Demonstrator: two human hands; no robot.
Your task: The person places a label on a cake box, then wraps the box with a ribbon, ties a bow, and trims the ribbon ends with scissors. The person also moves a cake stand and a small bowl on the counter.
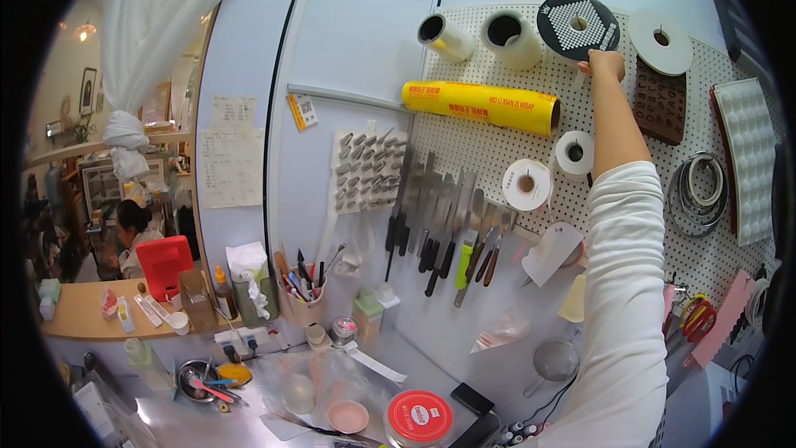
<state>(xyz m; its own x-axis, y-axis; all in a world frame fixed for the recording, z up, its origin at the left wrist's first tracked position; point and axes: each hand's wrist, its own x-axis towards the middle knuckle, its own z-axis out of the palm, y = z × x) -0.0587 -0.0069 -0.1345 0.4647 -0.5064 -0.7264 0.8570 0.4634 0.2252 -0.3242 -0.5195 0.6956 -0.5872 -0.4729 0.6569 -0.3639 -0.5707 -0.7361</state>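
Note:
My right hand [606,66], at the end of an outstretched white sleeve, is up at the pegboard [485,71] on the wall. Its fingers are closed at the lower edge of a roll with a black printed face [578,23]. A short translucent strip [579,79] hangs down from the fingers, and they appear to pinch it. To the right of that roll hangs a plain white roll [660,39]; two clear film rolls [511,40] are on its left. A yellow cling-wrap roll [479,104] lies below and to the left of the hand. My left hand is out of view.
Several palette knives and spatulas [435,224] hang on the wall beside piping nozzles [370,168]. Below, the counter [168,410] carries a red-lidded tub [420,415], a pink dish [347,416] and a phone [472,399]. A person [134,236] sits beyond the wooden ledge [81,305].

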